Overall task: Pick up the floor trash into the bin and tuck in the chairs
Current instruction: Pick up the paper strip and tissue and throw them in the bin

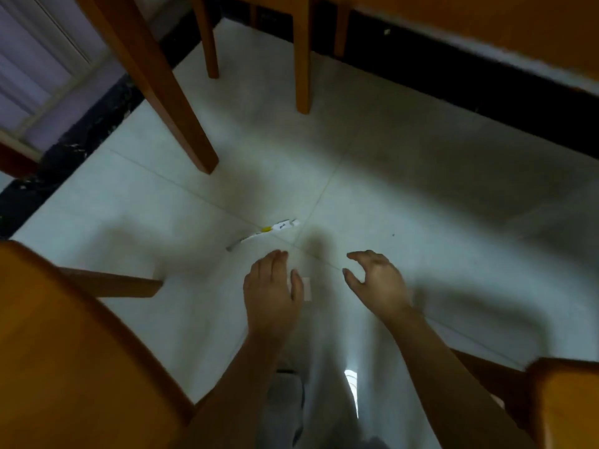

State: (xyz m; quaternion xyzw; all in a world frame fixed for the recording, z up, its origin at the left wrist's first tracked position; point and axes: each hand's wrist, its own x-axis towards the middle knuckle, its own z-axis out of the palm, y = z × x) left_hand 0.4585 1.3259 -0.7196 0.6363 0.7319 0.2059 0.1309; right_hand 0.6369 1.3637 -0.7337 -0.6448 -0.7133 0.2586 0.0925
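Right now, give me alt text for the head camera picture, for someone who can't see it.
The left hand and right hand, both bare and empty, reach down toward a thin white and yellow piece of trash lying on the pale tiled floor; neither touches it. Wooden chair legs stand beyond it.

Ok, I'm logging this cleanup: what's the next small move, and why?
Probably reach the left hand forward to pinch the white-and-yellow scrap. It lies on the floor just beyond that hand's open fingers, nearer to them than to the right hand.
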